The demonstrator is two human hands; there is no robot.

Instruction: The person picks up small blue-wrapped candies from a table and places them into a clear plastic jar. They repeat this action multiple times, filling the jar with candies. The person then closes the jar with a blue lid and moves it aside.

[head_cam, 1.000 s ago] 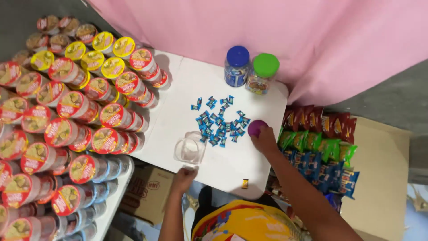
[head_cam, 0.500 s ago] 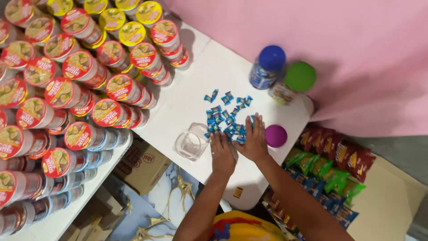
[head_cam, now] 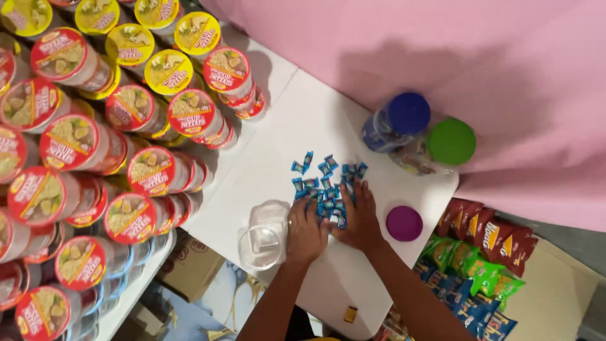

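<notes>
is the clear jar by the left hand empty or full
Empty, as far as shows: the clear jar has no lid on and the white table shows through it. The blue candies lie outside it.

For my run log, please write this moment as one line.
left hand and right hand: on small blue wrapped candies | clear plastic jar: open, beside left hand | round purple lid: on white table

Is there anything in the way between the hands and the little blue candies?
Nothing visible. The left hand and right hand both rest at the near edge of the pile of blue candies, fingers among them. The empty clear jar sits just beside the left hand, on the white table.
</notes>
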